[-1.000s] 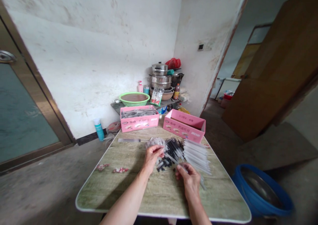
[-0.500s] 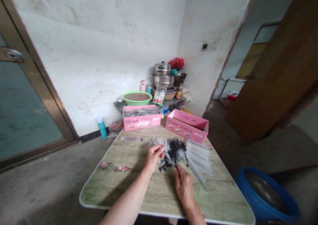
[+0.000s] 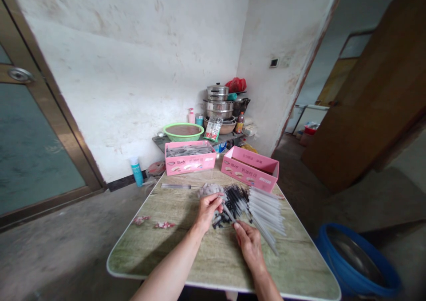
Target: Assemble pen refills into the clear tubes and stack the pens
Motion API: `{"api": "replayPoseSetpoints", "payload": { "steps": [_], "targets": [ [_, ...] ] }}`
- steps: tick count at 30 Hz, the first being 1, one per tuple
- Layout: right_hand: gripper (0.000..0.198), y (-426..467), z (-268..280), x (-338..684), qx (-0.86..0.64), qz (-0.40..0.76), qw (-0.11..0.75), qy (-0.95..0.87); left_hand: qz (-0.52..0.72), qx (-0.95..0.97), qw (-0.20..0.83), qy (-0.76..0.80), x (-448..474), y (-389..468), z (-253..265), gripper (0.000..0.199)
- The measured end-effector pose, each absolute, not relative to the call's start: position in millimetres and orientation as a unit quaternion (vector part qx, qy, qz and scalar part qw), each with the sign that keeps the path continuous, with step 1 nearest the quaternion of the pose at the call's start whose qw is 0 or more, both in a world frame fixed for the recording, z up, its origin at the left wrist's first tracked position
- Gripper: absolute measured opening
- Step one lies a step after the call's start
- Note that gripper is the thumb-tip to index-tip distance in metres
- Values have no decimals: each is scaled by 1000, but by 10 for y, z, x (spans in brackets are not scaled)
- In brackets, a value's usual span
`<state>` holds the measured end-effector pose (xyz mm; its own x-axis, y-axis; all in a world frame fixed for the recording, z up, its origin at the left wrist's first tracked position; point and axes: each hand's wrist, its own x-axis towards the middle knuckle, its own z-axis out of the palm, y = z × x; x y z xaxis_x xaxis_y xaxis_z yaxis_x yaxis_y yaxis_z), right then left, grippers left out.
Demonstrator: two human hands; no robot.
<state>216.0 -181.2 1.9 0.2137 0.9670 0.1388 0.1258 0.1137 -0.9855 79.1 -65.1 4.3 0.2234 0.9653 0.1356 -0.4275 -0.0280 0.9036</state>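
Observation:
Between my two hands runs a thin translucent plastic tube (image 3: 228,212). My left hand (image 3: 209,209) pinches its far end, and my right hand (image 3: 248,241) grips its near end between thumb and fingers. Just beyond lies a heap of small black parts (image 3: 234,201) with thin stems. To its right several clear plastic tubes (image 3: 267,210) lie side by side in a fanned row. Behind my left hand sits a pile of small whitish translucent pieces (image 3: 210,189), partly hidden by the fingers. One assembled-looking clear tube with a dark rod (image 3: 176,186) lies further left.
At the table's (image 3: 159,252) far edge stand a pink box (image 3: 190,164) full of thin tubes and a second pink box (image 3: 249,173). Behind them are a green basin (image 3: 183,137) and stacked steel pots (image 3: 218,108). A blue barrel (image 3: 357,261) stands on the floor at right.
My right hand has shifted slightly right, and the tube between my hands shows more clearly. My left hand stays nearly in place.

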Motion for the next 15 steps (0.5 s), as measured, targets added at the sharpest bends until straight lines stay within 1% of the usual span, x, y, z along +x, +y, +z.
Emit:
{"api": "replayPoseSetpoints", "payload": {
  "steps": [4,7,11,15],
  "targets": [
    [43,-1794,-5,2227,-518,466,558,-451,545,466,641,275,812,-651,33,44],
    [45,-1780,-41,2273,-497,503,558,-435,540,467,649,262,818,-665,54,45],
    [48,-1779,-46,2281,-487,521,558,-423,531,483,645,261,826,-682,75,46],
    [52,-1775,-26,2249,-494,516,557,-424,526,496,630,284,830,-670,24,49]
  ]
}}
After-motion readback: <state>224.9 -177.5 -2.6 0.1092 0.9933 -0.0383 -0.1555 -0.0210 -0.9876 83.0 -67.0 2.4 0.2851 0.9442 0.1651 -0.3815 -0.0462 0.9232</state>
